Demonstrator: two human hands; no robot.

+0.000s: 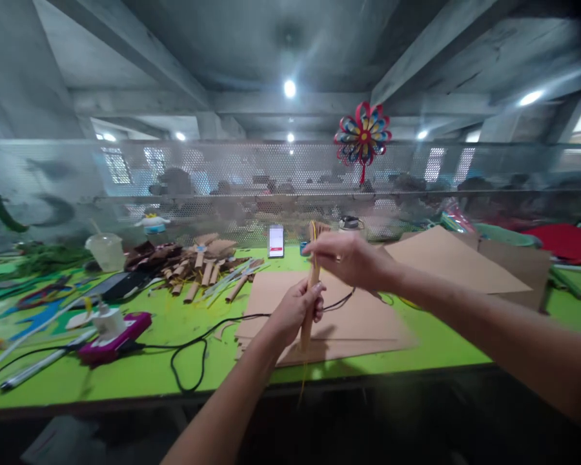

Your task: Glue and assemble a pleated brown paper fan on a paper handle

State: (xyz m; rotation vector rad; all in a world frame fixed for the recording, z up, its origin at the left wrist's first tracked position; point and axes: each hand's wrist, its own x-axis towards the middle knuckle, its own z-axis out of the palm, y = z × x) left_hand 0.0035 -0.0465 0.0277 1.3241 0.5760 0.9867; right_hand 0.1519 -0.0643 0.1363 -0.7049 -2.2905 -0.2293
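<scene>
My left hand (300, 307) is closed around a rolled brown paper tube (306, 332), held upright above a stack of brown paper sheets (358, 329). A thin yellow string (303, 381) hangs from the tube's lower end, and a yellow strand also shows along its top. My right hand (346, 255) is pinched at the upper part of the tube, where the yellow strand passes by its fingertips. Those fingers partly hide the tube's top, which looks flared with dark stripes.
A pile of brown paper rolls (206, 271) lies left of the stack. A black cable (198, 339) runs to a purple power strip (116, 339). Also on the green table stand a phone (275, 240), a plastic cup (105, 250) and a cardboard box (518, 271). A mesh panel (232, 161) rises behind.
</scene>
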